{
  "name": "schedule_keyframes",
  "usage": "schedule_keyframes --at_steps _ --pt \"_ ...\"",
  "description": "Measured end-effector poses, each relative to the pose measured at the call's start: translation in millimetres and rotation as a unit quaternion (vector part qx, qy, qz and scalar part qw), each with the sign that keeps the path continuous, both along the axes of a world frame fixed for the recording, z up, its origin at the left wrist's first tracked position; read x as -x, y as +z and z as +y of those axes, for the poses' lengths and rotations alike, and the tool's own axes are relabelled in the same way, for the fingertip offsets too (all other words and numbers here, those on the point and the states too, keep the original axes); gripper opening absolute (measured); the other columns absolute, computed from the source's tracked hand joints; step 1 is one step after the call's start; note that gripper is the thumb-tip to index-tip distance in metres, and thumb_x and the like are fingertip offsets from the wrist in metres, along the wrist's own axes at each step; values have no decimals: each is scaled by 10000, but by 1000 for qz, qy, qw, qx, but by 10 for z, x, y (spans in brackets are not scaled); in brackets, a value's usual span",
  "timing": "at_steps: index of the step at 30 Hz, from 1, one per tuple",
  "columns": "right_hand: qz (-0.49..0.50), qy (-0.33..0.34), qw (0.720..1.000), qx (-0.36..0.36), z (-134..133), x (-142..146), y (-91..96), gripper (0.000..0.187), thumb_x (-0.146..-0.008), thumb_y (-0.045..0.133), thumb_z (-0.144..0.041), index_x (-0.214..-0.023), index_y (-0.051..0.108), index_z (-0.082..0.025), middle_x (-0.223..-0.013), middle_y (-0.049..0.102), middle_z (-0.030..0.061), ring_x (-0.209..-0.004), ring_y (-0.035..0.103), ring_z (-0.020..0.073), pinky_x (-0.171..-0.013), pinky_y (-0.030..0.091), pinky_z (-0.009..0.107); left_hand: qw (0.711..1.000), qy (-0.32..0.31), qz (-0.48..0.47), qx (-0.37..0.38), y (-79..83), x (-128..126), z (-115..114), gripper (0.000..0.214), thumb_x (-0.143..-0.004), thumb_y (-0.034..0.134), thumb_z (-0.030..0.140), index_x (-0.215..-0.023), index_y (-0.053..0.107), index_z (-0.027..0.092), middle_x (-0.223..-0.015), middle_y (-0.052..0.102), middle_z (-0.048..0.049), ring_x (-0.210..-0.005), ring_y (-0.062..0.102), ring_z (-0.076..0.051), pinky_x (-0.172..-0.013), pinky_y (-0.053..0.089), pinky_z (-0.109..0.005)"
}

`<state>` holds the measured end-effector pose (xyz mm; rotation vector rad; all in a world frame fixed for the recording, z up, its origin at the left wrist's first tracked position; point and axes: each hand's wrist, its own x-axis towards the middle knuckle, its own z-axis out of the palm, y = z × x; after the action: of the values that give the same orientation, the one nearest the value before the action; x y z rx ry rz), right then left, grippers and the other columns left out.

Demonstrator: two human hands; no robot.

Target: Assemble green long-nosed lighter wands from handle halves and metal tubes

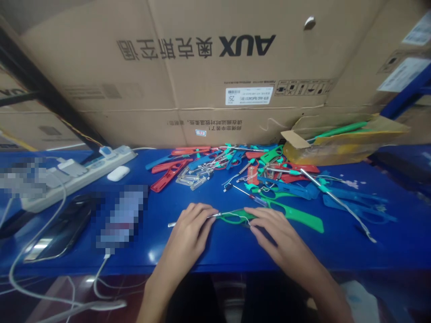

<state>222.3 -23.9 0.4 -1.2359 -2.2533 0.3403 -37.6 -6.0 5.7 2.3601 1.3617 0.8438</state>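
Observation:
A green plastic handle part (296,216) with a thin metal rod (173,224) and white wire lies on the blue table (387,251) near its front edge. My left hand (191,229) presses on the rod's left end, fingers curled over it. My right hand (272,231) lies over the green part's middle, fingertips pinching it. Both hands touch the same piece.
Behind the hands lies a heap of red, blue and green plastic parts (256,170) with metal tubes (191,178). A yellow-lined carton (340,139) sits at the back right. A power strip (77,172), a white mouse-like case (117,173), a phone (60,231) and cables are at left.

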Motion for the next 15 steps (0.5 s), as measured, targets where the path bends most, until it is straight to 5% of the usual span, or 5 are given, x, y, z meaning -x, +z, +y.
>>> schedule_keyframes --at_steps 8,15 --pt "-13 -16 998 58 -22 23 17 205 -1037 485 -354 -955 659 -285 -1361 664 13 -1292 580 252 -1117 402 606 999 -34 -21 -26 -42 34 35 150 -1030 561 244 -1106 690 245 -1090 714 -17 -982 590 -203 -842 449 -363" --pt "24 -33 999 -31 168 -30 23 181 -1037 500 -274 -1129 649 -227 -1176 729 54 -1123 664 212 -1051 482 445 998 -52 -18 -17 -34 23 43 157 -1035 554 245 -1110 692 252 -1087 708 -11 -961 582 -191 -828 441 -362"
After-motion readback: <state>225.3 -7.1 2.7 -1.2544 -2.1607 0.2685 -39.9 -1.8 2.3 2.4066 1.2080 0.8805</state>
